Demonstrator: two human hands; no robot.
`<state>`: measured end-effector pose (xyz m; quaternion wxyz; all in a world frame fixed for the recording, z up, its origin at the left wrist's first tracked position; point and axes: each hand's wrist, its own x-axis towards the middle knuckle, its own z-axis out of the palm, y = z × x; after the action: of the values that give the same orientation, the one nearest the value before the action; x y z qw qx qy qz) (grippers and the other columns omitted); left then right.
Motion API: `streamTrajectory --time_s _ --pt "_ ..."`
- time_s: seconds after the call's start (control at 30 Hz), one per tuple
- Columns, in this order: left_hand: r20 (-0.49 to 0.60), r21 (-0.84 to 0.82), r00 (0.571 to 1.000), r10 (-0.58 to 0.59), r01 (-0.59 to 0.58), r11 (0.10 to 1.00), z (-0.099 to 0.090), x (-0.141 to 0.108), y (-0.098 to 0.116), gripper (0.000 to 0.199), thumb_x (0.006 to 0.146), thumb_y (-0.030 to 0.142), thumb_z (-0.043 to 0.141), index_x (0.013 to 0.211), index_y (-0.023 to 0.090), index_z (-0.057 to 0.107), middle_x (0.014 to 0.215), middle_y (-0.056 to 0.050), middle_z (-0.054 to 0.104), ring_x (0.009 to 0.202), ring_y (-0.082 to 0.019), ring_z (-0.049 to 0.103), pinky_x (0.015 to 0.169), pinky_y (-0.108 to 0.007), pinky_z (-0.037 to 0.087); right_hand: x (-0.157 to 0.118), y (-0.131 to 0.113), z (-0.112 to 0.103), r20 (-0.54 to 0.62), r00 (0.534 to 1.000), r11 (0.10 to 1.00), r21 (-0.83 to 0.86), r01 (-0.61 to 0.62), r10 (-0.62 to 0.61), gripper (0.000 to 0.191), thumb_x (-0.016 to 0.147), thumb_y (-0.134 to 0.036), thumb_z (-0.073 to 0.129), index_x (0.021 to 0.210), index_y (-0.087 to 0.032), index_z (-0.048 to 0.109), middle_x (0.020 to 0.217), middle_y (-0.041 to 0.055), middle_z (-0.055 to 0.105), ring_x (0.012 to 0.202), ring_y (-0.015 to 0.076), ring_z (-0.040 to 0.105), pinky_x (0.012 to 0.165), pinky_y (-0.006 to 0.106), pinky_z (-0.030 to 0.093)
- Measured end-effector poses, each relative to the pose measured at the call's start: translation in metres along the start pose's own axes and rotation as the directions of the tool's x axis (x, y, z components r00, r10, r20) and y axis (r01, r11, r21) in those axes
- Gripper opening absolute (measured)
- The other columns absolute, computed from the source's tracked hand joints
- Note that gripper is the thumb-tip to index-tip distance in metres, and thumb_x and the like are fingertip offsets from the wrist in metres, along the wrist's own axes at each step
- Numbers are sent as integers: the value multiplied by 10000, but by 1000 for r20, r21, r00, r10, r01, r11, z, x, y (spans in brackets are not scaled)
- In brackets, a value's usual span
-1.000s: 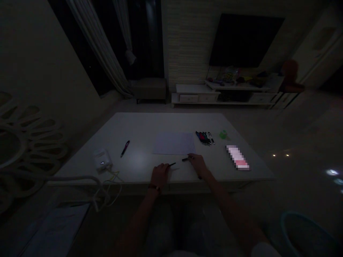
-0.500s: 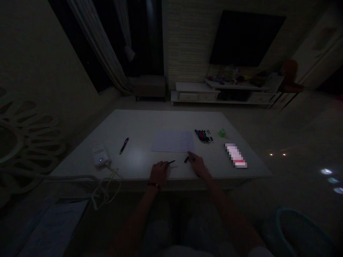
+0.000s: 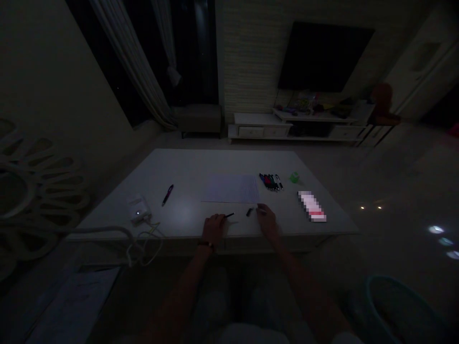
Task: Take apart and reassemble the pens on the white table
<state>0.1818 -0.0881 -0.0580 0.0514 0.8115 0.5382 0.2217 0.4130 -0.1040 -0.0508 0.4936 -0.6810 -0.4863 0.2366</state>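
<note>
My left hand [image 3: 213, 229] is closed on a dark pen [image 3: 229, 215] near the front edge of the white table [image 3: 186, 165]. To its right, my right hand [image 3: 267, 220] rests at the table, fingers bent, beside a small black cap-like piece [image 3: 249, 211]. Whether that hand holds something is too dark to tell. A sheet of paper [image 3: 229, 188] with lines of writing on its right half lies beyond both hands. Several pens [image 3: 270, 182] lie in a row right of the paper. Another dark pen [image 3: 167, 195] lies alone on the left.
A white box-shaped device [image 3: 138, 209] with cables [image 3: 146, 246] sits at the table's left. A phone [image 3: 311, 206] and a small green object [image 3: 294, 177] are on the right. A round teal-rimmed container [image 3: 369, 291] stands at the lower right.
My right hand has shifted slightly right, away from the paper's corner and the black piece. My left hand still holds the pen. The view has shifted a little.
</note>
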Motion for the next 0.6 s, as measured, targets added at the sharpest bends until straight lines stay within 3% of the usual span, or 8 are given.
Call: streamTrajectory --time_s 0.07,0.17,0.33,0.47,0.6 --pt "-4 -49 1000 -14 14 999 2 1 5 213 906 287 423 1013 199 585 943 -52 647 892 -165 575 786 -309 391 -13 -11 7 31 999 999 -29 -29 30 408 798 -513 435 772 -163 642 745 93 680 665 190 622 634 278 468" --pt "-15 -92 1000 3 -5 996 5 2 18 185 891 284 460 989 198 590 935 -51 647 898 -162 575 789 -304 402 -35 -30 27 217 974 998 -11 -67 67 561 799 -633 348 518 -190 547 480 46 572 495 160 553 494 243 389" --pt "-35 -83 995 98 -101 991 1 -3 35 196 894 251 455 1037 201 578 936 -58 639 905 -164 565 792 -308 407 -47 -49 51 146 987 992 92 -84 70 545 793 -636 317 470 -217 444 451 25 513 461 148 494 460 246 339" --pt "-67 -76 993 96 -101 992 -9 -6 36 199 900 274 441 1002 196 592 921 -62 636 878 -171 563 795 -313 423 -45 -51 49 122 989 985 141 -102 85 529 804 -617 295 475 -224 427 441 19 487 437 141 461 438 248 324" --pt "-64 -92 984 169 -174 980 -16 -4 39 207 900 276 435 1010 202 594 897 -61 634 872 -173 565 798 -306 446 -46 -56 45 108 988 985 122 -120 107 530 794 -624 334 459 -222 417 434 26 489 440 147 474 435 253 320"
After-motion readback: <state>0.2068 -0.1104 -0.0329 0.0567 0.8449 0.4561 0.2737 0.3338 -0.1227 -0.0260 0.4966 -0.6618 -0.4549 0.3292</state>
